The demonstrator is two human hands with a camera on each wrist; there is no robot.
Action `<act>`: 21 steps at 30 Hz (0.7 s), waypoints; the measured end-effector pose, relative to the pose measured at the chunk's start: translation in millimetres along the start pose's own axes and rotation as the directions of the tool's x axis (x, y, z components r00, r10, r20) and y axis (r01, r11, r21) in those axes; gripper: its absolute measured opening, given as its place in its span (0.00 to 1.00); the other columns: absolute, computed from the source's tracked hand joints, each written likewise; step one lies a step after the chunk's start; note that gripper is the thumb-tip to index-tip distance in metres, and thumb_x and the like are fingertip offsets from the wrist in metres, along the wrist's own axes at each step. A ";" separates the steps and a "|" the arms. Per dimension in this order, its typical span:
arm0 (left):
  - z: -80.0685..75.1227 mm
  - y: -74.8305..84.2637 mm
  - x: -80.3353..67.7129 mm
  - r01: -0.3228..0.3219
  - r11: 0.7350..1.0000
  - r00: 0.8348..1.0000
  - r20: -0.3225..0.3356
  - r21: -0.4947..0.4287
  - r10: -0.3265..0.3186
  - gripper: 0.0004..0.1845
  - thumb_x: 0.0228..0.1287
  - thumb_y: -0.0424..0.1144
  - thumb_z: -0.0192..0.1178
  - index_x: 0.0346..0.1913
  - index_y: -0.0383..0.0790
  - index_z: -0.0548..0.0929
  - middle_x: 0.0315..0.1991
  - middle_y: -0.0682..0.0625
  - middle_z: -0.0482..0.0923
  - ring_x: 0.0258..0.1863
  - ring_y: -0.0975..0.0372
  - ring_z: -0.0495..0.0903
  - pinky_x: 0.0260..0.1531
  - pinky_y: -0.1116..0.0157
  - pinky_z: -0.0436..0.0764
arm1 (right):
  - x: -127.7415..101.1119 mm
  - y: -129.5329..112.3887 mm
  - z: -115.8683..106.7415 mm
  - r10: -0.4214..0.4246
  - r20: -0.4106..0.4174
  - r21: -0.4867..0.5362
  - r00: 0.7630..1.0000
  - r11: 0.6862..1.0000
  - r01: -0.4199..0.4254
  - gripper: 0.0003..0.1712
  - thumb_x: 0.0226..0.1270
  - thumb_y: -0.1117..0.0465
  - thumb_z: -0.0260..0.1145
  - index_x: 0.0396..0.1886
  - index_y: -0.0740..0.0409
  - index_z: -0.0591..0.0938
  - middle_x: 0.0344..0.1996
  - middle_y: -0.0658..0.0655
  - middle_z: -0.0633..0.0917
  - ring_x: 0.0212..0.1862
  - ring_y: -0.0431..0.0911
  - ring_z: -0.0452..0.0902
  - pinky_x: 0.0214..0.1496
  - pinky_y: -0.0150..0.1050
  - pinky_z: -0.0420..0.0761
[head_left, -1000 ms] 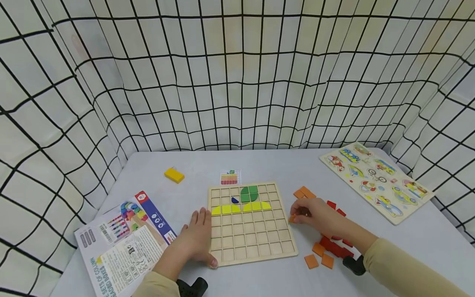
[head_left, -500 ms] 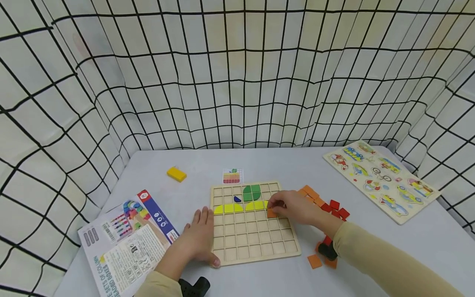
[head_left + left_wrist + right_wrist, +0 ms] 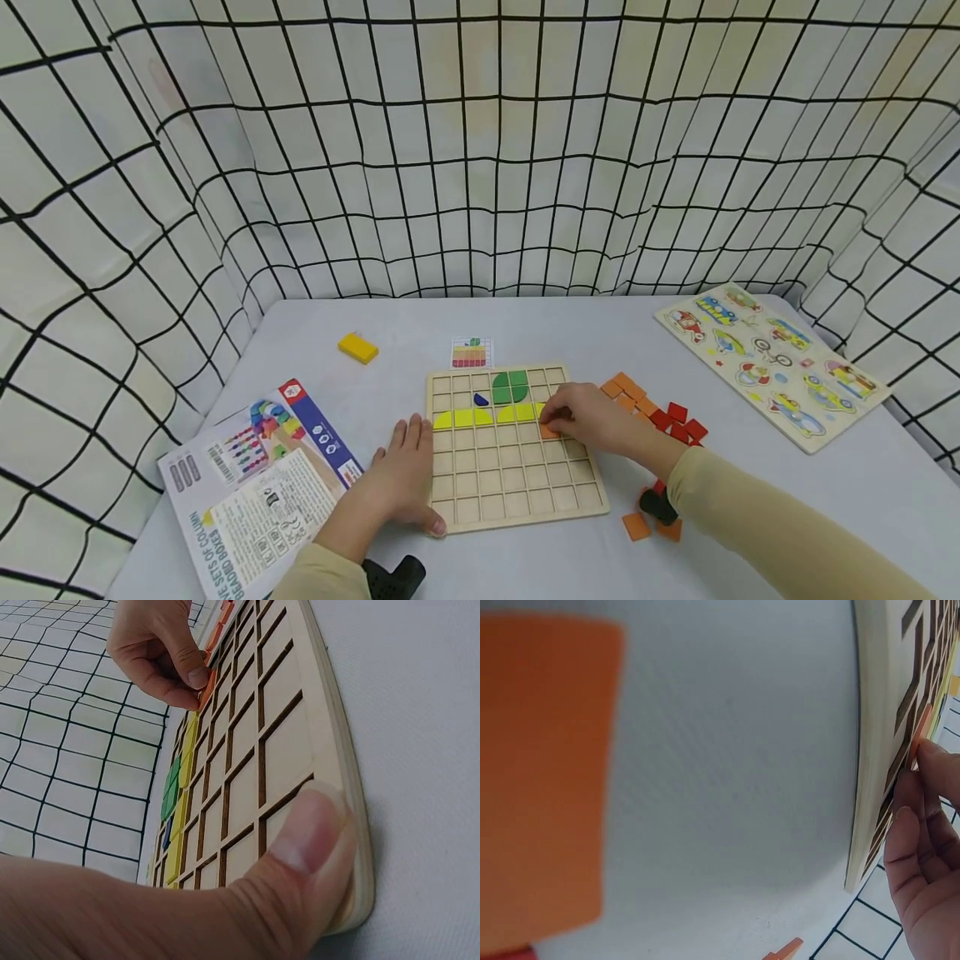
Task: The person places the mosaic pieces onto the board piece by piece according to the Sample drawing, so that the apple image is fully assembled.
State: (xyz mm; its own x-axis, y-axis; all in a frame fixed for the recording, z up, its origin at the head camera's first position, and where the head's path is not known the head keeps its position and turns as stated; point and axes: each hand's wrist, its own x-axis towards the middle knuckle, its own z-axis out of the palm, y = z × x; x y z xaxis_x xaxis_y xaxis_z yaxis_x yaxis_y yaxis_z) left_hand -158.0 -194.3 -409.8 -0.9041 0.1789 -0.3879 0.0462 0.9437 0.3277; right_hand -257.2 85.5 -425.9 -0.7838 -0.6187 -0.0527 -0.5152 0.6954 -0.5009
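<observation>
A wooden grid board [image 3: 517, 505] lies flat on the table before me. My left hand [image 3: 405, 477] rests along its left edge, fingers straight; in the left wrist view the thumb [image 3: 304, 832] presses on the near corner. With thumb and fingertips my right hand [image 3: 592, 417] pinches an orange square tile [image 3: 549, 432] at a cell just under the right end of the yellow row. The right wrist view shows the tile [image 3: 921, 735] tilted against the grid. Yellow pieces [image 3: 465, 418], a green shape [image 3: 510, 388] and a small blue piece [image 3: 481, 400] sit in the upper cells.
Orange tiles [image 3: 622, 386] and red tiles [image 3: 678, 413] lie scattered right of the board. A pattern card [image 3: 472, 353] is behind it, with a yellow block [image 3: 357, 347] farther left. A printed box [image 3: 262, 492] lies at left, a picture puzzle [image 3: 772, 362] at right. Black netting surrounds the table.
My right hand has carried the orange tile leftward from beside the board onto the grid, then lowered it slightly at the cell. The left hand stays at the board's edge.
</observation>
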 end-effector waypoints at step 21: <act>0.0 1.4 0.0 0.001 1.000 1.000 0.006 -0.008 -0.001 0.73 0.35 0.50 0.87 0.78 0.21 0.51 0.80 0.25 0.43 0.80 0.32 0.43 0.71 0.29 0.57 | -96.2 20.6 -26.5 0.086 0.136 0.079 0.987 0.992 -0.097 0.07 0.66 0.62 0.72 0.40 0.44 0.89 0.38 0.39 0.88 0.40 0.34 0.78 0.43 0.29 0.83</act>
State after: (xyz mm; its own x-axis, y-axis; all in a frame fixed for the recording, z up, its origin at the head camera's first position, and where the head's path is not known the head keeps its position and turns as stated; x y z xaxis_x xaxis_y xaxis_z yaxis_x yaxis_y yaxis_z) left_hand -158.0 -193.0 -409.3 -0.9017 0.1798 -0.3931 0.0421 0.9416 0.3341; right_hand -201.6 169.0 -408.3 -0.7708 -0.6005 -0.2127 -0.4077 0.7215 -0.5597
